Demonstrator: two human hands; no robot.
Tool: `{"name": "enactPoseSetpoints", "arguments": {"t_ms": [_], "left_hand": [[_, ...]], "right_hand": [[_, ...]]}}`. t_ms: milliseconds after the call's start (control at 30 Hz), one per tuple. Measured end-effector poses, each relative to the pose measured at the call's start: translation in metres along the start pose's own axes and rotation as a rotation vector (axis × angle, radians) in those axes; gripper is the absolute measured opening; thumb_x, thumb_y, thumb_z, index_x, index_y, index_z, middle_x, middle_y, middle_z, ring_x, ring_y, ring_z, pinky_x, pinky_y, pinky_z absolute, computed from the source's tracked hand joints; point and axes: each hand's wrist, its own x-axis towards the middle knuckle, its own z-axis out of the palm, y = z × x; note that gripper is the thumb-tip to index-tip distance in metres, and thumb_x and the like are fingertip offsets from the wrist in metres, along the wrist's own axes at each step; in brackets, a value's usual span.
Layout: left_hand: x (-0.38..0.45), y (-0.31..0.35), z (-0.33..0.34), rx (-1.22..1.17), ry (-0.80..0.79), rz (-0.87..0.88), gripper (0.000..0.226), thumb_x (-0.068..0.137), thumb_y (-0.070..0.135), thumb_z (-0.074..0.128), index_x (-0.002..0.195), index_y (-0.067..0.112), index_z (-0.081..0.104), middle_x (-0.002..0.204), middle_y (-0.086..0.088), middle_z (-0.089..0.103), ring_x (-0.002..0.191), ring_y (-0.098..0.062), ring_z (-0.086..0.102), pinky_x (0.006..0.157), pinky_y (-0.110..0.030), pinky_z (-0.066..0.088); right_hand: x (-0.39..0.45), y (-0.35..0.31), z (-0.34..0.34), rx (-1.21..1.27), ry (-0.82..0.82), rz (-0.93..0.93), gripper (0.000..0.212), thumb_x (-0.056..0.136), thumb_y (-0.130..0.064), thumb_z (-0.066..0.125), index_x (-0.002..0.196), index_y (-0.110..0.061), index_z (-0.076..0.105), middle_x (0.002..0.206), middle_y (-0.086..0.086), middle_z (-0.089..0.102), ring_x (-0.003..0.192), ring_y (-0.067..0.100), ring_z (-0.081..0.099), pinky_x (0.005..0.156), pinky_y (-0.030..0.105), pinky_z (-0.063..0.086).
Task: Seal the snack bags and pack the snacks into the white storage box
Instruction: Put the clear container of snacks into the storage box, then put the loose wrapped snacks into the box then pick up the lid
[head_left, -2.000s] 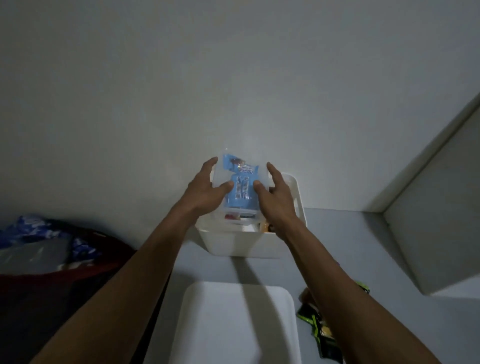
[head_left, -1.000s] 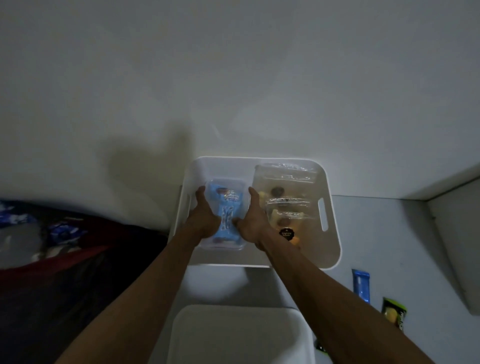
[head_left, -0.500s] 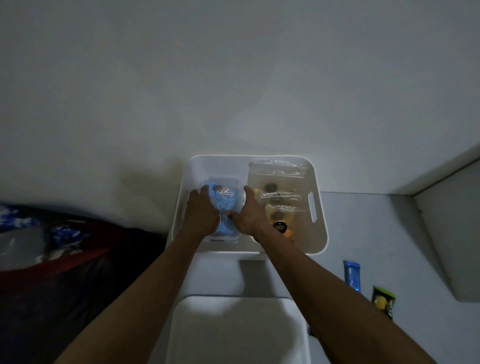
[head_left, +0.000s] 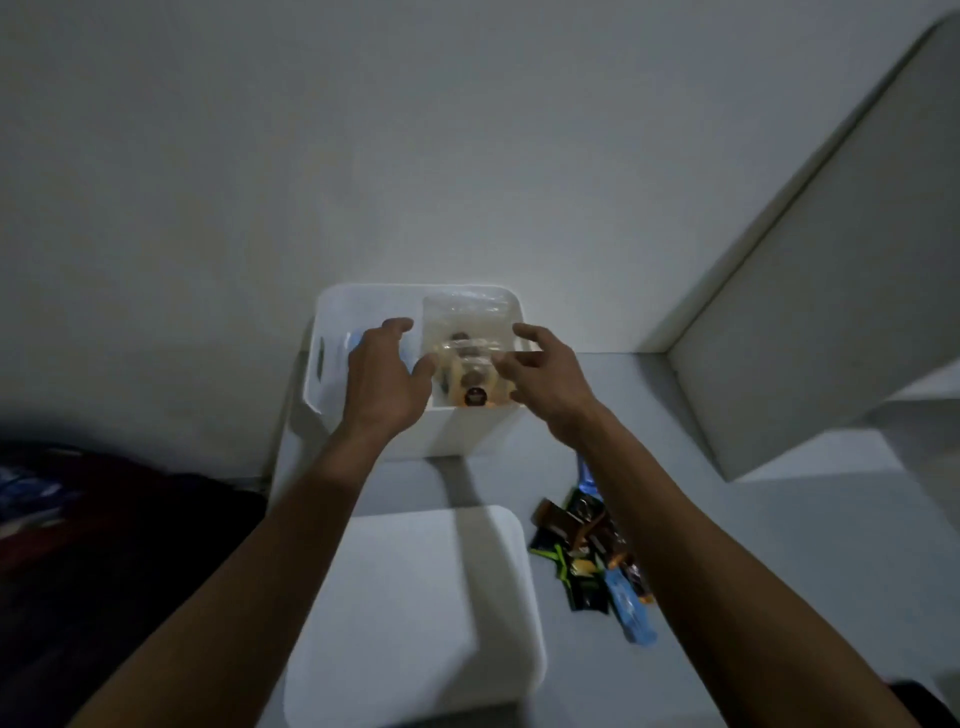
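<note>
Head view, looking down along both bare forearms: the white storage box stands on the pale surface against the wall, up at twelve o'clock from the person. Its right half holds a clear snack bag with round dark and yellow snacks showing through the plastic; in the left half only a sliver of a blue packet peeks out at nine o'clock of the left hand, the rest hidden by it.

The left hand hovers over the left half of the box, fingers loosely bent and spread, grasping nothing, with its thumb reaching toward the clear bag. The right hand hangs over the box's right rim at three o'clock of the bag, its fingers likewise relaxed and parted, closed on nothing. Whether either hand's fingertips actually brush the plastic I cannot tell in this dim light.

Nearer the person, at six o'clock from the box, lies a white lid, flat and apart from the box. At four o'clock from the box a loose heap of snack packets sits on the surface, dark green, brown and blue wrappers overlapping, partly covered by the right forearm. Off at eight o'clock a dark bundle of cloth lies in shadow, too murky to make out.
</note>
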Motion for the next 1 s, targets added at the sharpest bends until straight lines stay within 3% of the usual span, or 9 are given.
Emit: {"name": "enactPoseSetpoints", "arguments": {"t_ms": [100,167,267,367,567,667,733,867,1000], "left_hand": [[-0.042,0.011,0.028,-0.1,-0.025,0.008,0.047,0.085,0.025,0.073,0.127,0.01,0.059,0.12,-0.011,0.066,0.109,-0.023,0.063,0.097,-0.037,0.049],[-0.071,0.011,0.051,-0.114,-0.079,-0.014,0.047,0.084,0.026,0.074,0.125,0.009,0.059,0.118,-0.012,0.066,0.106,-0.022,0.064,0.094,-0.035,0.05],[-0.11,0.003,0.093,-0.11,-0.179,-0.074,0.051,0.085,0.025,0.074,0.13,0.009,0.056,0.124,-0.015,0.062,0.113,-0.026,0.06,0.096,-0.033,0.045],[-0.145,-0.004,0.138,-0.092,-0.25,-0.094,0.056,0.089,0.027,0.069,0.138,0.009,0.049,0.134,-0.015,0.055,0.124,-0.03,0.052,0.103,-0.039,0.041],[-0.184,-0.013,0.229,0.131,-0.336,-0.075,0.067,0.094,0.056,0.038,0.15,0.018,0.035,0.155,-0.012,0.035,0.144,-0.03,0.028,0.114,-0.043,0.028],[-0.192,-0.011,0.264,0.24,-0.302,0.016,0.056,0.1,0.046,0.032,0.146,0.015,0.04,0.15,-0.017,0.04,0.14,-0.036,0.034,0.112,-0.05,0.035],[-0.196,-0.014,0.283,0.298,-0.319,0.023,0.052,0.102,0.041,0.029,0.146,0.016,0.04,0.149,-0.018,0.039,0.138,-0.038,0.036,0.109,-0.054,0.036],[-0.202,-0.023,0.308,0.441,-0.343,-0.015,0.057,0.102,0.046,0.018,0.15,0.021,0.035,0.16,-0.016,0.023,0.148,-0.035,0.017,0.118,-0.051,0.022],[-0.205,-0.027,0.322,0.601,-0.314,-0.003,0.052,0.101,0.042,0.029,0.149,0.022,0.037,0.161,-0.014,0.021,0.149,-0.032,0.017,0.115,-0.051,0.023]], "right_hand": [[-0.032,0.031,-0.057,-0.033,0.078,0.016,0.053,0.089,-0.031,0.069,0.138,-0.023,0.049,0.116,0.006,0.068,0.101,0.018,0.067,0.088,0.042,0.057],[-0.05,0.06,-0.091,-0.075,0.162,0.037,0.05,0.089,-0.035,0.069,0.136,-0.024,0.051,0.118,0.006,0.067,0.101,0.016,0.067,0.083,0.039,0.058],[-0.07,0.11,-0.133,-0.191,0.268,0.078,0.052,0.089,-0.039,0.069,0.135,-0.024,0.052,0.122,0.006,0.064,0.102,0.015,0.064,0.072,0.024,0.053],[-0.081,0.163,-0.155,-0.334,0.304,0.107,0.059,0.086,-0.045,0.07,0.137,-0.023,0.05,0.129,0.009,0.061,0.11,0.02,0.061,0.087,0.03,0.049],[-0.087,0.262,-0.158,-0.618,0.057,-0.001,0.088,0.079,-0.064,0.064,0.151,-0.029,0.029,0.156,0.009,0.033,0.144,0.026,0.029,0.114,0.04,0.03],[-0.087,0.302,-0.145,-0.785,-0.08,-0.157,0.093,0.079,-0.076,0.052,0.155,-0.033,0.018,0.159,0.01,0.025,0.145,0.033,0.024,0.111,0.05,0.035],[-0.086,0.322,-0.138,-0.843,-0.132,-0.246,0.093,0.079,-0.082,0.045,0.155,-0.034,0.02,0.161,0.01,0.021,0.148,0.037,0.017,0.107,0.055,0.032],[-0.071,0.346,-0.137,-0.964,-0.205,-0.327,0.086,0.082,-0.082,0.036,0.154,-0.039,0.021,0.164,0.006,0.014,0.15,0.038,0.011,0.107,0.067,0.026],[-0.058,0.355,-0.156,-1.011,-0.214,-0.373,0.072,0.087,-0.071,0.042,0.151,-0.041,0.028,0.162,0.003,0.023,0.147,0.031,0.023,0.109,0.062,0.026]]}}
